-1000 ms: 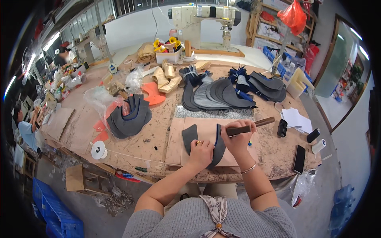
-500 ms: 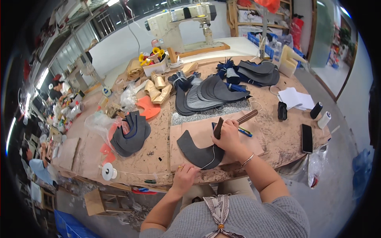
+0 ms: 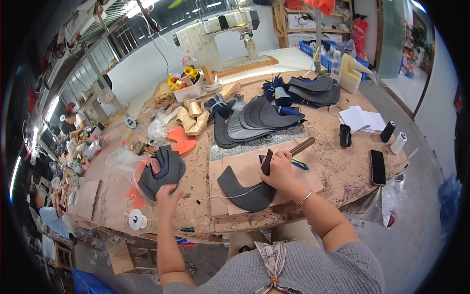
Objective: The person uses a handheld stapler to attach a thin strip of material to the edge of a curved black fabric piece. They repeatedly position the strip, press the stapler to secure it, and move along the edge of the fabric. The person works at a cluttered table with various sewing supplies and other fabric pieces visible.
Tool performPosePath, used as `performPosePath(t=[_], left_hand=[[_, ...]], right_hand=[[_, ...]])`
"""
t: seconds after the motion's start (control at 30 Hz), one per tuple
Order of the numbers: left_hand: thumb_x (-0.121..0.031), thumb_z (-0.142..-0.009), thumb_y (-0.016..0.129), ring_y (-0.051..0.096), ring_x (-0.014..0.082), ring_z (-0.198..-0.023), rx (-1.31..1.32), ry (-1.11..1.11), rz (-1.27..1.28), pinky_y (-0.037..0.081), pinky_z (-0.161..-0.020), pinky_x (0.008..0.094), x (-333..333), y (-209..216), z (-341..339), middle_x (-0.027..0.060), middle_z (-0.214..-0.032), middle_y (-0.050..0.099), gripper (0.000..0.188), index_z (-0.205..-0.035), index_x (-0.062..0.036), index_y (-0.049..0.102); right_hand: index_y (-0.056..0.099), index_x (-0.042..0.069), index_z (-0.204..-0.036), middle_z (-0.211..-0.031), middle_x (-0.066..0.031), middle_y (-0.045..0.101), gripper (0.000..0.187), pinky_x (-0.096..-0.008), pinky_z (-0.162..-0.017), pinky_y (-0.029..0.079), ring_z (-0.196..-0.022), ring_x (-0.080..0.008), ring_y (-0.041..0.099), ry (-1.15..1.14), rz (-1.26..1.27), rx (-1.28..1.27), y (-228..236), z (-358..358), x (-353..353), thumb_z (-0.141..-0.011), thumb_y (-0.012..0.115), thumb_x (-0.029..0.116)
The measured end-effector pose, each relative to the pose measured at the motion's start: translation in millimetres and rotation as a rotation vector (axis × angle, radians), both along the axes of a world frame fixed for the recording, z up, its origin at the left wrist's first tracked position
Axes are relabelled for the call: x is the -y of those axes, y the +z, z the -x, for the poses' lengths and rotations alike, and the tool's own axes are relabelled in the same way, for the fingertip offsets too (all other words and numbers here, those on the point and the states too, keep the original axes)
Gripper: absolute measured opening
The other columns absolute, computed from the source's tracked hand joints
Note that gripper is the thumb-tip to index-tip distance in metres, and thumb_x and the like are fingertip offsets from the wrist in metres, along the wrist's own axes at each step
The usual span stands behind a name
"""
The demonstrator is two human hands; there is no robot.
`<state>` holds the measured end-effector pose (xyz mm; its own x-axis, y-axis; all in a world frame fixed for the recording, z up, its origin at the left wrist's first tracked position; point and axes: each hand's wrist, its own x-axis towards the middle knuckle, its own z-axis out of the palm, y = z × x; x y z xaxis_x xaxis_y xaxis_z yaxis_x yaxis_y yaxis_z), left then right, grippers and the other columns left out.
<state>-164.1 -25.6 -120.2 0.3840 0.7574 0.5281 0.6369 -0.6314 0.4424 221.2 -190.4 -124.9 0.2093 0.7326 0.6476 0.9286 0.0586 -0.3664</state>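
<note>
My right hand [image 3: 279,172] is closed round a hammer [image 3: 267,161], gripped close to its dark head, with the wooden handle sticking out to the upper right. That hand rests over the right end of a curved dark-grey shoe-upper piece [image 3: 245,191], which lies flat on a pinkish board [image 3: 220,169]. A thin white cord [image 3: 230,197] crosses this piece and trails left. My left hand [image 3: 168,198], smeared by motion, is at the lower edge of a stack of similar grey pieces [image 3: 159,171]; its grip does not show clearly. Below it stands a white spool [image 3: 137,219].
Bundled grey pieces [image 3: 254,120] lie beyond the board. A sewing machine [image 3: 215,44] stands at the back. To the right are a black case [image 3: 345,135], papers [image 3: 362,119], thread cones [image 3: 399,143] and a phone [image 3: 377,167]. People sit far left.
My left hand has swung left, from the near edge of the board to the stack of grey pieces. The cord now lies across the curved piece. My right hand still holds the hammer.
</note>
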Motion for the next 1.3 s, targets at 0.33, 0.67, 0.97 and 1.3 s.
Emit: performPosePath(t=[0.33,0.67,0.97,1.3], left_hand=[[-0.023,-0.084,0.071,0.063,0.0234,-0.092,-0.386,-0.431,0.358,0.036,-0.088,0.0427,87.2,-4.2,-216.7,0.0033,-0.089,0.071,0.016,-0.095,-0.0132,0.074],[-0.011,-0.081,0.065,0.062,0.0188,-0.089,-0.337,-0.569,-0.41,0.033,-0.09,0.0422,95.1,-30.6,-197.3,-0.0005,-0.089,0.063,0.011,-0.091,-0.0143,0.071],[-0.01,-0.081,0.06,0.06,0.0196,-0.091,-0.267,-0.546,-0.359,0.033,-0.092,0.0427,97.7,-35.4,-196.7,0.002,-0.091,0.06,0.012,-0.09,-0.013,0.067],[-0.013,-0.082,0.067,0.062,0.0217,-0.085,-0.169,-0.4,-0.308,0.035,-0.088,0.042,102.1,-41.6,-211.1,0.0032,-0.086,0.062,0.004,-0.085,-0.012,0.065]], right_hand=[[0.063,0.011,-0.077,-0.081,-0.0046,0.062,0.023,-0.0434,-0.09,0.035,-0.088,-0.0265,0.056,0.005,0.009,0.012,-1.4,-2.5,-0.8,-0.067,0.076,0.027],[0.063,0.013,-0.07,-0.075,-0.0019,0.061,0.019,-0.0431,-0.09,0.035,-0.084,-0.0255,0.057,0.047,-0.165,0.027,30.1,7.2,10.1,-0.066,0.079,0.022],[0.064,0.01,-0.074,-0.078,-0.0028,0.062,0.017,-0.0426,-0.089,0.034,-0.087,-0.0266,0.057,0.099,-0.024,0.25,36.4,-5.8,3.3,-0.071,0.075,0.023],[0.064,0.012,-0.072,-0.076,-0.0043,0.061,0.014,-0.0431,-0.089,0.034,-0.086,-0.0267,0.057,0.07,-0.101,0.224,22.2,-8.6,-6.3,-0.07,0.075,0.02]])
